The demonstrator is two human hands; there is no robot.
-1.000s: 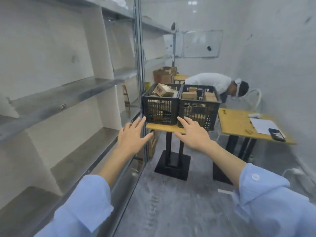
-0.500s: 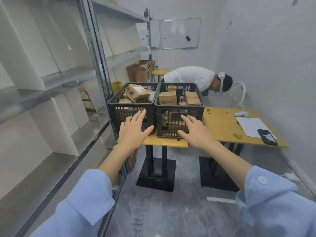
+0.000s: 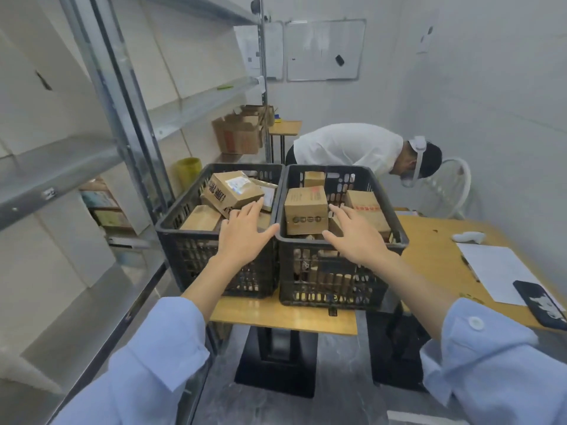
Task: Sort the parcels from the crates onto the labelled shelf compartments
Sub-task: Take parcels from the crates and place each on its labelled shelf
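Two black plastic crates stand side by side on a small wooden table [image 3: 285, 315]. The left crate [image 3: 190, 256] holds several cardboard parcels, the top one a tilted box with a white label [image 3: 231, 191]. The right crate [image 3: 334, 289] holds more parcels, with a brown box [image 3: 305, 208] at its front left. My left hand [image 3: 244, 237] hovers open over the near rim of the left crate, fingers spread. My right hand [image 3: 352, 237] reaches open over the right crate's near rim beside the brown box. Neither hand holds anything.
A metal shelf rack [image 3: 122, 124] with bare compartments runs along the left wall. A person in a white shirt [image 3: 349, 147] bends over behind the crates. To the right a wooden desk [image 3: 429, 240] carries paper [image 3: 497, 271] and a phone [image 3: 543, 305]. Cardboard boxes [image 3: 242, 133] sit at the back.
I have come closer to the crates. Both hands moved forward from in front of the crates to above their near rims, still open and holding nothing.
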